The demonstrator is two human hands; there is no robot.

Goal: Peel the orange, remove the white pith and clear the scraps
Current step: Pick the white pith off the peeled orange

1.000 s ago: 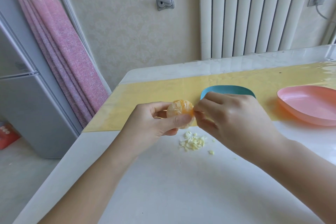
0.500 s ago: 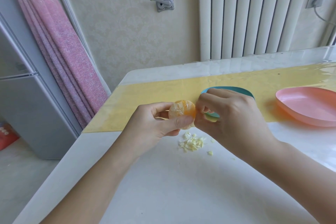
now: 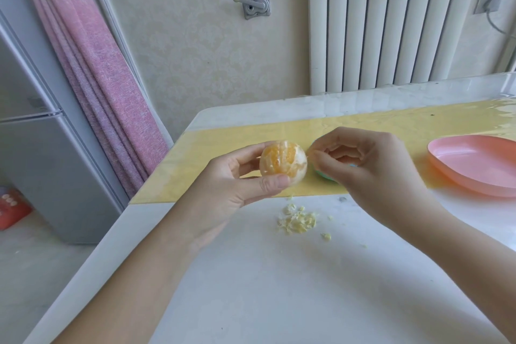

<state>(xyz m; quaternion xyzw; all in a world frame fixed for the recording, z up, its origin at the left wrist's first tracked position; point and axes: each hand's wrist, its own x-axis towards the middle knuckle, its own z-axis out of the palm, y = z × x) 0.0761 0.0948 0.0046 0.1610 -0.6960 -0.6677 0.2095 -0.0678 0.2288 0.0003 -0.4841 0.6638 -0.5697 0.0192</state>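
Observation:
The peeled orange [image 3: 282, 161], still streaked with white pith, is held above the table between the thumb and fingers of my left hand [image 3: 237, 184]. My right hand [image 3: 371, 170] sits just to the right of the fruit, its fingers curled, thumb and forefinger pinched together at the orange's right side. Whether a shred of pith lies between them is too small to tell. A small heap of pale pith scraps [image 3: 297, 220] lies on the white table below the hands.
A blue dish [image 3: 325, 176] is mostly hidden behind my right hand on the yellow mat [image 3: 217, 153]. A pink dish [image 3: 474, 165] stands at the right. The white table [image 3: 279, 288] ends at left, with a fridge and pink curtain beyond.
My left hand has turned and lifted the orange slightly, showing more of its face. My right hand's fingertips drew a little away from the fruit to its right side.

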